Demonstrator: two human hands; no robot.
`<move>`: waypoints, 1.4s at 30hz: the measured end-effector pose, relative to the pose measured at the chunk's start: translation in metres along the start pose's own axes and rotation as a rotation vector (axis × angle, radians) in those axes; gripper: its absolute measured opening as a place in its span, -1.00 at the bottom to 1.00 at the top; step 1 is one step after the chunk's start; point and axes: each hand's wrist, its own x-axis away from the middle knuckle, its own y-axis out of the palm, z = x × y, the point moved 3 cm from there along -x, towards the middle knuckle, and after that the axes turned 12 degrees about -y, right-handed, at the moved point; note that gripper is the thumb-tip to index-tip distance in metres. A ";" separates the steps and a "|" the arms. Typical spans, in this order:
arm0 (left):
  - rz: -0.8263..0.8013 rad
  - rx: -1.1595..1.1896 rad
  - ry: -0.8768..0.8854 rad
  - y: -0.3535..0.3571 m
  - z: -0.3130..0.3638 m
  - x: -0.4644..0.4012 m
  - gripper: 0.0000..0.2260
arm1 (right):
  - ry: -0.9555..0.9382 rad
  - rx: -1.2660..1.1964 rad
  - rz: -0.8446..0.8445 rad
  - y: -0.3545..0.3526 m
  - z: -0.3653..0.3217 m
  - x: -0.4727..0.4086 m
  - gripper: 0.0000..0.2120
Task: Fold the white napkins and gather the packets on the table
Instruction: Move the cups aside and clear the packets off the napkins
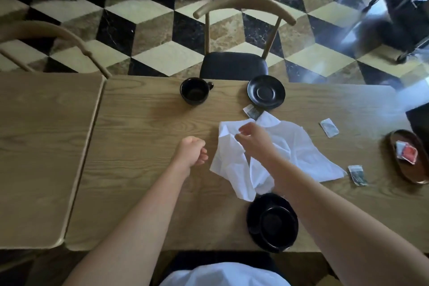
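Observation:
A crumpled white napkin (pixel 299 146) lies spread on the wooden table (pixel 144 137), right of centre. My right hand (pixel 251 138) hovers over its left part with fingers curled, pinching the cloth near the top left corner. My left hand (pixel 191 152) is a loose fist just left of the napkin, holding nothing. Three loose packets lie around the cloth: one (pixel 251 111) by its far edge, one (pixel 329 127) to the right, one (pixel 358 174) at its near right corner. More packets (pixel 405 153) sit in a small brown dish (pixel 399 169).
A black cup (pixel 194 91) and black saucer (pixel 266 92) stand at the far edge. Another black cup on a saucer (pixel 272 222) sits near the front edge, touching the napkin's lower tip. A chair (pixel 234 65) faces me. A second table (pixel 41 146) adjoins on the left.

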 end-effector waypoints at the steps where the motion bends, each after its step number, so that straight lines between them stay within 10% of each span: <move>1: 0.025 0.038 -0.020 -0.004 0.010 -0.010 -0.95 | 0.005 -0.012 -0.017 0.004 -0.005 -0.020 -0.70; 11: 0.108 0.524 -0.076 -0.021 0.109 -0.115 -0.32 | -0.006 -0.164 -0.148 0.051 -0.037 -0.209 -0.40; 19: 0.121 0.532 -0.146 -0.019 0.128 -0.141 -0.37 | -0.032 -0.185 -0.331 0.073 -0.029 -0.255 -0.67; 42: -0.058 0.076 0.011 0.219 0.214 -0.106 -0.55 | 0.270 -0.726 0.098 -0.136 0.115 -0.208 -0.75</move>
